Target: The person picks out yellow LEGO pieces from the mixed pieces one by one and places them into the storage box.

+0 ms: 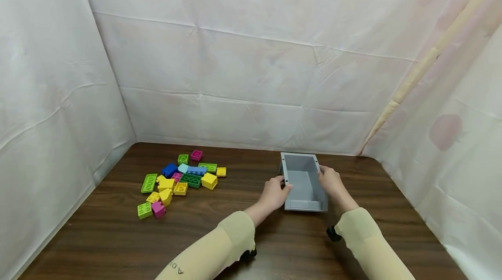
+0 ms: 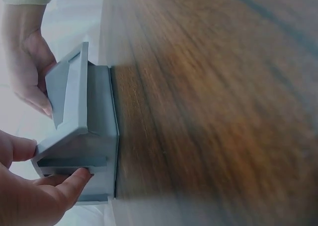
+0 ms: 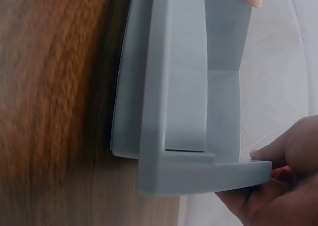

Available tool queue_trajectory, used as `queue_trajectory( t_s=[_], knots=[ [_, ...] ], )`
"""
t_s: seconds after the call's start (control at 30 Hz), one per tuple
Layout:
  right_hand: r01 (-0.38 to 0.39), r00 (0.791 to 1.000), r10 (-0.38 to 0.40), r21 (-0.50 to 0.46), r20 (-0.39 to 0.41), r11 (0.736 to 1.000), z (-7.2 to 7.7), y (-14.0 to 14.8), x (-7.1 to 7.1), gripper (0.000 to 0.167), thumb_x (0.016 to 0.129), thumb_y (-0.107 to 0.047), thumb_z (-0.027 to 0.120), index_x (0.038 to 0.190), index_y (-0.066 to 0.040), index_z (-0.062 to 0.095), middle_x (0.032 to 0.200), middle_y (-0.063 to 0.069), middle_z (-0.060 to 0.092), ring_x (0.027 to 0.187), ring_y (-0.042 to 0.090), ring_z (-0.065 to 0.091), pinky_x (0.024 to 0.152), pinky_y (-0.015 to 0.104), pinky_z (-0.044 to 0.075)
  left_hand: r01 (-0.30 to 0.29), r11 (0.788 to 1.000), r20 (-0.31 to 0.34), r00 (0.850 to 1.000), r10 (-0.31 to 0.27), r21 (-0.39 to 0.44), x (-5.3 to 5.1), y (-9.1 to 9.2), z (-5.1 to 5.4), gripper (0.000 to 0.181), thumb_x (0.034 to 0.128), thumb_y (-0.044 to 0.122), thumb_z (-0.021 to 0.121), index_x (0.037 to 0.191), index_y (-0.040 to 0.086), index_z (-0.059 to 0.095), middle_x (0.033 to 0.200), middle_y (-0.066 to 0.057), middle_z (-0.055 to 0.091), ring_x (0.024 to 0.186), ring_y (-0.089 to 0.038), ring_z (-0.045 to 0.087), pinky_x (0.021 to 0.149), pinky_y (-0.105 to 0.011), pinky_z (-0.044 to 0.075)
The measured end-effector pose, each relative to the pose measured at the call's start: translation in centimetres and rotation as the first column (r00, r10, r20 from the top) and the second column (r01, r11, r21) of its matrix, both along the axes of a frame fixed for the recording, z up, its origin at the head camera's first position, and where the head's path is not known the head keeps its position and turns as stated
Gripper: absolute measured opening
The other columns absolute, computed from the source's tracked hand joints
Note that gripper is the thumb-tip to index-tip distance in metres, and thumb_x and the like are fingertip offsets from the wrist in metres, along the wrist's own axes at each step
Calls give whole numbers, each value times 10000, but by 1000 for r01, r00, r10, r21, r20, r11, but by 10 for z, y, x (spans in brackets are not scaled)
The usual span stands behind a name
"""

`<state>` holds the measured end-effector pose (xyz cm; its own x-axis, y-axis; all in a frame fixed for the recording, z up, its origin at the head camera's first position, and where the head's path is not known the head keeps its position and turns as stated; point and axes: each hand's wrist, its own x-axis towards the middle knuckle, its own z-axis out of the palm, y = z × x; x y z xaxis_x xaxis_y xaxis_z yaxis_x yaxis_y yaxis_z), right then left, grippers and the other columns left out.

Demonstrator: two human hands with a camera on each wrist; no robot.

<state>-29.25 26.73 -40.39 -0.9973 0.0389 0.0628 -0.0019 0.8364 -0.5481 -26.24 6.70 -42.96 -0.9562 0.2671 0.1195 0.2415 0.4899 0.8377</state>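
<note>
White cloth [image 1: 251, 75] hangs behind the brown surface [image 1: 98, 245] and on both sides. The left hand [image 1: 273, 193] and right hand [image 1: 332, 182] pinch the side rims of a gray bin [image 1: 306, 205] near the back edge, toward the right corner. The bin's flat bottom [image 1: 303, 184] shows. Toy blocks [image 1: 192, 180] sit toward the back left corner.

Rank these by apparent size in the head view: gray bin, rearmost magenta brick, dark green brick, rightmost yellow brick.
1. Gray bin, by far the largest
2. Dark green brick
3. Rearmost magenta brick and rightmost yellow brick: too alike to rank
</note>
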Motion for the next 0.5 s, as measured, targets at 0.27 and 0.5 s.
queue_trajectory(
  t_s=[0.27, 0.5],
  knots=[
    [-9, 1000, 10, -22, 8, 1000, -1, -13, 5, 414, 965, -67, 394, 1317, 148, 437, 1231, 316, 547, 990, 328, 585, 750, 445, 520, 6, 1000, -34, 999, -5, 29, 5, -15, -2, 436, 941, 164, 569, 1256, -130, 506, 1187, -256, 607, 1131, -306, 583, 911, -419, 500],
    [-40, 998, 41, 18, -48, 999, -3, -25, 8, 380, 945, -40, 429, 1265, 159, 485, 1087, 290, 626, 794, 284, 572, 630, 387, 492, 19, 999, -36, 999, -17, 44, 9, -28, -5, 432, 950, 168, 558, 1266, -121, 501, 1190, -249, 608, 1134, -306, 582, 909, -430, 500]
  ],
)
